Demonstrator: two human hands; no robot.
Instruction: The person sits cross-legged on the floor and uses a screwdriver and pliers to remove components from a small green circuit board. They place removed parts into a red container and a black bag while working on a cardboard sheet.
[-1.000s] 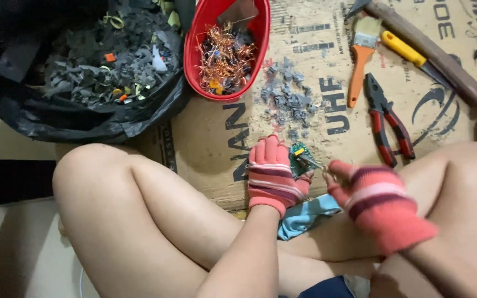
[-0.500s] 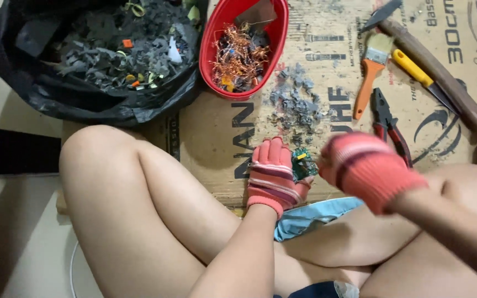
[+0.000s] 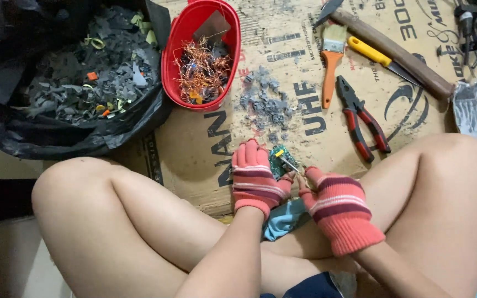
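Both my hands wear pink striped knit gloves. My left hand (image 3: 254, 175) grips a small green circuit board (image 3: 277, 159) against the cardboard sheet (image 3: 194, 160). My right hand (image 3: 335, 205) is close beside it, pinching a thin metal tool (image 3: 290, 164) whose tip touches the board. Just beyond the board lies a pile of grey broken bits (image 3: 266, 105).
A red tub (image 3: 169, 66) with copper wire stands at the back. A black bag (image 3: 67, 135) of grey scraps sits at the left. Red-handled pliers (image 3: 363, 121), an orange brush (image 3: 329, 63), a yellow-handled tool (image 3: 372, 54) and a wooden handle (image 3: 398, 52) lie at the right. My bare knees flank the hands.
My right hand was raised over the board half a second ago; it has come down and back beside my left hand. The camera view shifted slightly.
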